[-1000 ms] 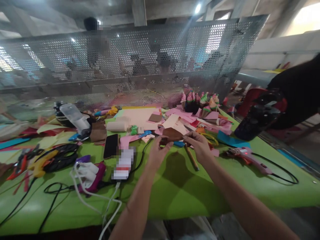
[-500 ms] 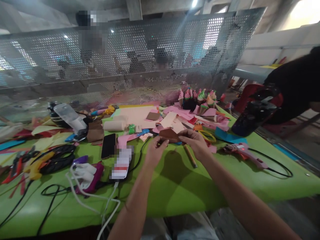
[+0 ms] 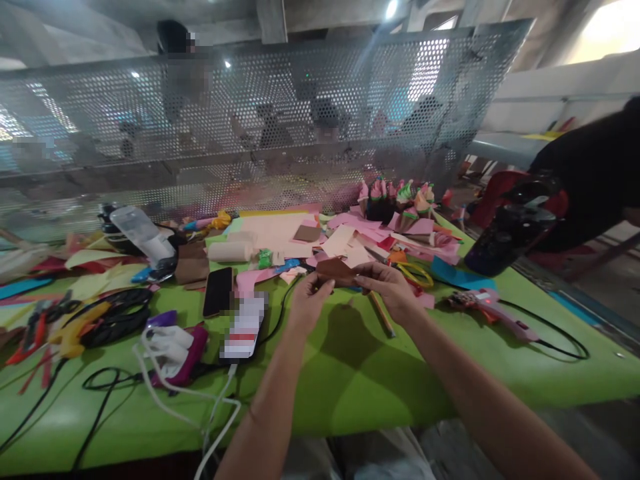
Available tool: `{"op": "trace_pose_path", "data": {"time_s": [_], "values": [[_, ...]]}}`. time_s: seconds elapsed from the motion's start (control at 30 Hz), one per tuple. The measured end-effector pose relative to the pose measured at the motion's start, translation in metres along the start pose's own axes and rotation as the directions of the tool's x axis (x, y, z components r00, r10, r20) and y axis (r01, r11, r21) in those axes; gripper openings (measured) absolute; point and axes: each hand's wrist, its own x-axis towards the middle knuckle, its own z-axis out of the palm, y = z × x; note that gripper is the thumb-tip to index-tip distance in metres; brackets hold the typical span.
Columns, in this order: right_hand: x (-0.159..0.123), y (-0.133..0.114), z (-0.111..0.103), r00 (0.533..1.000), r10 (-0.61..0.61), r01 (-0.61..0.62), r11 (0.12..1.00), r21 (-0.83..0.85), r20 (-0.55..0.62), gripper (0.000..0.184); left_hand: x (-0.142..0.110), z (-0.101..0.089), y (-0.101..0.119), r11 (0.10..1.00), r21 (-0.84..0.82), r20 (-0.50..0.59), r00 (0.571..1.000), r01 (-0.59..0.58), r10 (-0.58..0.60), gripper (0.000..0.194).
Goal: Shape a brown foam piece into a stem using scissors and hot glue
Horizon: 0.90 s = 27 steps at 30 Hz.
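Note:
A small piece of brown paper (image 3: 336, 269) is held up between my two hands, over the green tabletop (image 3: 345, 393). My left hand (image 3: 311, 297) pinches its left edge between thumb and fingers. At its right edge, my right hand (image 3: 384, 283) grips it the same way. Below my right hand a yellow pencil (image 3: 382, 313) lies on the table. Yellow-handled scissors (image 3: 416, 275) rest just beyond that hand. Behind the brown piece spreads a heap of pink and cream paper scraps (image 3: 345, 241).
To the right lie a pink glue gun (image 3: 507, 316) with a black cord and a dark bottle (image 3: 505, 233). On the left are a black phone (image 3: 219, 292), a purple power strip (image 3: 194, 353) with white cables, and a yellow glue gun (image 3: 80, 328). Paper cone figures (image 3: 400, 197) stand at the back.
Almost nothing differs. The brown paper and both hands keep their hold, with only a tiny shift to the left; the view itself has moved slightly.

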Motion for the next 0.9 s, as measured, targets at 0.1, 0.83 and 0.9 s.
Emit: {"op": "trace_pose_path", "data": {"time_s": [0.1,0.83,0.9], "values": [[0.0006,0.001,-0.0004,0.999,-0.034,0.033,0.998,-0.048,-0.02,0.032,-0.0009,0.0013,0.0018,1.0,-0.008,0.003,1.0,-0.003,0.003,0.022],[-0.0018,0.0046,-0.0013,0.948,-0.314,0.293,0.921,-0.259,-0.047,0.024,0.0017,0.002,-0.0014,0.99,-0.129,-0.076,0.995,0.053,-0.063,0.037],[-0.0023,0.0049,-0.001,0.941,-0.335,0.308,0.903,-0.298,-0.043,0.023,0.0009,0.0024,-0.0015,0.992,-0.117,-0.061,0.997,0.044,-0.051,0.036]]}}
